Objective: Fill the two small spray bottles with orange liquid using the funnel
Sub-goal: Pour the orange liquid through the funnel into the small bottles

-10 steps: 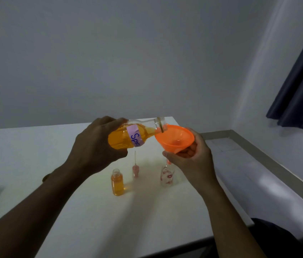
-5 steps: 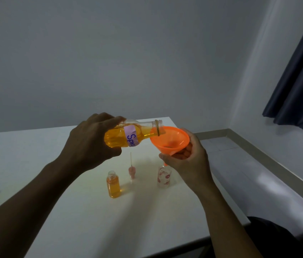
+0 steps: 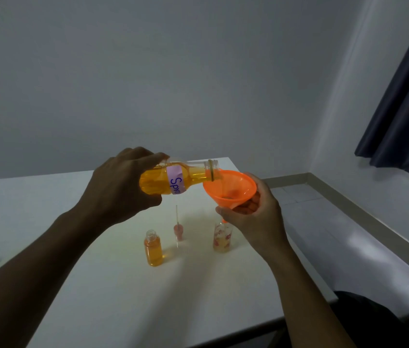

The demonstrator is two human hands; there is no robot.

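My left hand [image 3: 120, 187] grips a large clear bottle [image 3: 173, 179] of orange liquid, tipped almost level, its mouth over the rim of an orange funnel [image 3: 231, 188]. My right hand [image 3: 256, 217] holds the funnel from below, with the spout in the neck of a small flower-printed spray bottle [image 3: 222, 238] that has a little liquid at its bottom. To its left stands another small bottle [image 3: 153, 248], uncapped and nearly full of orange liquid. A pink spray cap with a long tube [image 3: 178, 228] stands between the two small bottles.
Everything rests on a white table [image 3: 97, 285] whose right edge runs just past the flowered bottle. A tiled floor and a wall skirting [image 3: 349, 204] lie to the right, with a dark curtain [image 3: 407, 116] at the upper right.
The big bottle's mouth has stayed at the funnel rim, tipped a little further. A small amount of liquid now shows in the flowered bottle. The view has shifted slightly.
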